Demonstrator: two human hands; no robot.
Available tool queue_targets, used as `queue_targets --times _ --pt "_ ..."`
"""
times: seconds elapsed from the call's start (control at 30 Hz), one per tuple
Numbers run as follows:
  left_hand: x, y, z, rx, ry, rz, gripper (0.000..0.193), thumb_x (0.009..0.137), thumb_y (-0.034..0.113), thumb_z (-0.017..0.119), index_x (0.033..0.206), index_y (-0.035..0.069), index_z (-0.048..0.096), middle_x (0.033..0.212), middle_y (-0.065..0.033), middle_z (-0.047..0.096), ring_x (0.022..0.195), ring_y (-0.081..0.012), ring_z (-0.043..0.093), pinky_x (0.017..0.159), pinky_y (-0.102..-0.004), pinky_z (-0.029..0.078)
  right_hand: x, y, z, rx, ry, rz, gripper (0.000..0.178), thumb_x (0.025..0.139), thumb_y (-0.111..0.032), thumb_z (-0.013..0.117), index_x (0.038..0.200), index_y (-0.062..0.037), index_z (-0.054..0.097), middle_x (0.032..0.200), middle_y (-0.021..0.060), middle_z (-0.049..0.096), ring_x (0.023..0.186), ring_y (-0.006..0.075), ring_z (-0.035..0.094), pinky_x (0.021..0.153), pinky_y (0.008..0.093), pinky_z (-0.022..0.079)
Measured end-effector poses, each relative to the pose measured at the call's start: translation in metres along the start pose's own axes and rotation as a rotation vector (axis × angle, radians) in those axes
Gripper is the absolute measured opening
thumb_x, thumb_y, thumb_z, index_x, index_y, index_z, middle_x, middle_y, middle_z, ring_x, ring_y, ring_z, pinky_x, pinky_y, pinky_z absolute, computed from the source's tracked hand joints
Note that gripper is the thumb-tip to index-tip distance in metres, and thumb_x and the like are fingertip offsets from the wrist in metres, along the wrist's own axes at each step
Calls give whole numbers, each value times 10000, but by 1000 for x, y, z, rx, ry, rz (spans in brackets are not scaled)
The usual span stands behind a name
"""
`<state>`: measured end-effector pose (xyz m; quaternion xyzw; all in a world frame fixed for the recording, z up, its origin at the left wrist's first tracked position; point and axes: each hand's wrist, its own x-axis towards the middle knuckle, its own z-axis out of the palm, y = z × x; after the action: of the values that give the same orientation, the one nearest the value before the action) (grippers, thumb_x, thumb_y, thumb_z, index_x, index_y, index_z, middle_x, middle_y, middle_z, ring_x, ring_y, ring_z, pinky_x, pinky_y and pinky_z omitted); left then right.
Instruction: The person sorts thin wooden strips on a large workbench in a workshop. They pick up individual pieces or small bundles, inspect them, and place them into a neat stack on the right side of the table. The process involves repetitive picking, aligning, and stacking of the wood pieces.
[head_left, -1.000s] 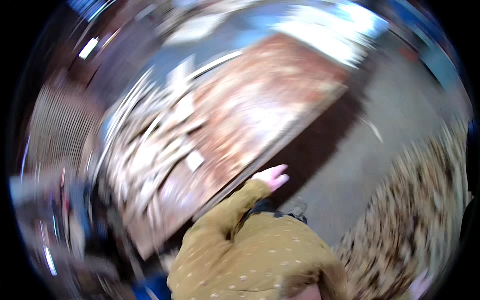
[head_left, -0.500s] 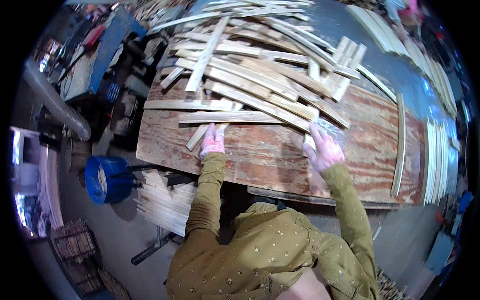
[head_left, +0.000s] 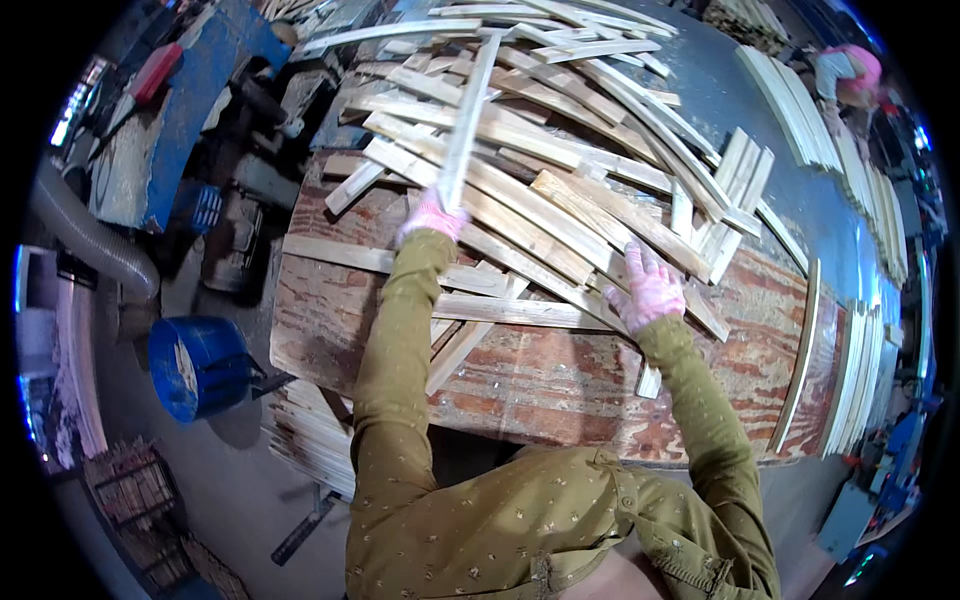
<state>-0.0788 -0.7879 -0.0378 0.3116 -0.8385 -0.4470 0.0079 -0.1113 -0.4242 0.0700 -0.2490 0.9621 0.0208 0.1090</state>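
In the left hand (head_left: pixel 432 220), 1 wooden strip (head_left: pixel 470 115) extends beyond the fingers (head_left: pixel 430 203).

At frame centre, a scuffed reddish-brown tabletop (head_left: pixel 540 400) is being partly covered by a disordered heap of pale wooden strips (head_left: pixel 535 212); toward frame right, one slender strip (head_left: pixel 804 340) is being supported near the edge.

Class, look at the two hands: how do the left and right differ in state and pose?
The left hand grips the near end of a slat, while the right hand rests open against the pile. The left hand reaches farther forward over the table than the right hand. Both come out of olive sleeves.
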Motion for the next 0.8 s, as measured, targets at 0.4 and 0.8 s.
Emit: queue_targets --times 0.4,0.8 --pt "-111 78 23 -297 199 -42 608 900 353 616 1312 -59 442 1110 -177 596 958 -238 601 832 -350 510 -33 -20 43 1712 -42 373 436 799 -57 749 1188 -17 554 972 47 656 867 124 619 765 271 519" --pt "-40 101 45 -563 371 132 786 807 86 682 1464 61 250 1274 -206 547 1124 -308 582 959 -363 475 -63 43 10 1405 57 185 652 861 -158 707 1416 -31 388 1120 49 567 940 117 519 833 240 457"
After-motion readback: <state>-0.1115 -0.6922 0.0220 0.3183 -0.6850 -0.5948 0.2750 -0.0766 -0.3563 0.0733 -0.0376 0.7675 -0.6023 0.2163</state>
